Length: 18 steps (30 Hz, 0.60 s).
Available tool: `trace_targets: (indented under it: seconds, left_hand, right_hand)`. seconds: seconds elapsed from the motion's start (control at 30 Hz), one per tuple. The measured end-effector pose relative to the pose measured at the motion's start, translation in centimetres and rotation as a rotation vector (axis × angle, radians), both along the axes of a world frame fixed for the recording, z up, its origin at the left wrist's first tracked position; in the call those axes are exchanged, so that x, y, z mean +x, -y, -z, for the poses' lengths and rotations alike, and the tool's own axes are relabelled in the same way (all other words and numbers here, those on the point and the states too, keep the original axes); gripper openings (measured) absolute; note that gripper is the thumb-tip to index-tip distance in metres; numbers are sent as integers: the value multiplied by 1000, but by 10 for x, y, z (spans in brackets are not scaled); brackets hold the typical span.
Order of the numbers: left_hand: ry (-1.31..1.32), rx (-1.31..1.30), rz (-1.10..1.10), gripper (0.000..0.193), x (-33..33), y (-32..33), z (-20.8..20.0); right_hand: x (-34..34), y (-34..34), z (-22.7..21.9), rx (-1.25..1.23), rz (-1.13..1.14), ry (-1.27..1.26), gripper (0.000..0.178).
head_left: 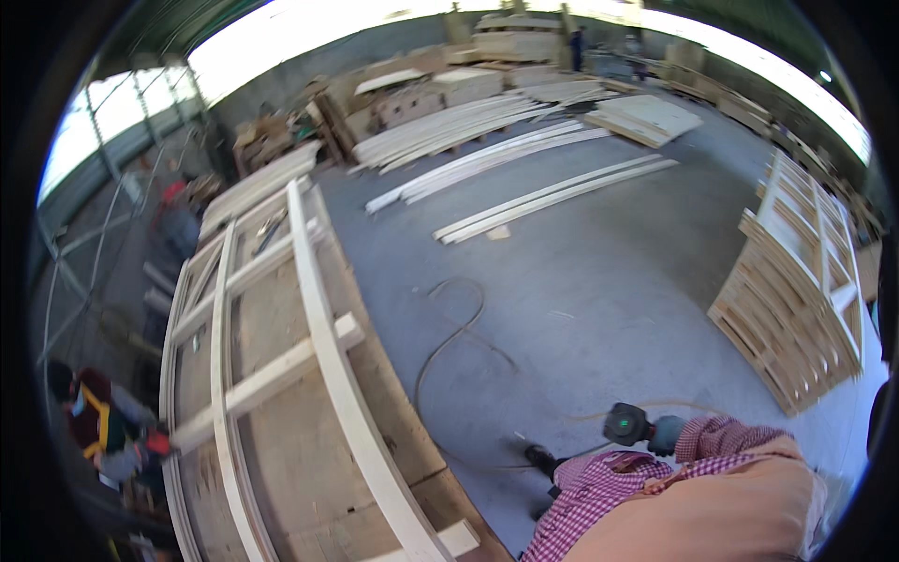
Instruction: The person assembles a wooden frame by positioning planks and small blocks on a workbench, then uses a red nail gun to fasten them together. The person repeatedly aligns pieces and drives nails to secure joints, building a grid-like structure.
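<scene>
My right hand (666,436), in a dark glove, is closed around a black power tool that looks like a nail gun (626,424); a green mark shows on its blocky end. It is held out over the floor beside my body, apart from the timber. My left hand is not in view. Left of me, a long wooden frame (323,347) of pale beams and crosspieces lies on a plywood-topped bench (393,375). A small hand tool (272,225) rests at the frame's far end.
An air hose (421,370) snakes over the grey floor. Across the bench, a person (103,417) holds a red tool at the frame's edge. Long boards (552,197) lie ahead, with timber stacks behind. Stacked slatted wooden panels (787,309) stand at right.
</scene>
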<state>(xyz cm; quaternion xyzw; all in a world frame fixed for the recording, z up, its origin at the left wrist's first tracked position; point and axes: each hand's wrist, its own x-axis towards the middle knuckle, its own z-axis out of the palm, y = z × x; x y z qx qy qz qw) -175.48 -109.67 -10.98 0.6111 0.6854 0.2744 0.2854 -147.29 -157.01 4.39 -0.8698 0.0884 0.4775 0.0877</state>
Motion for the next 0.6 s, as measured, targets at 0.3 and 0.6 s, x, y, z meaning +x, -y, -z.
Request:
trace_targets:
  seconds: [0.3,0.6]
  left_hand:
    - [931,-40,-303,99,-15,10,-99]
    - [743,4,-194,95,174,7,-113]
  right_hand:
    - [-4,149,173,-103,-202,110,23]
    - [177,75,181,58,-43,59,20]
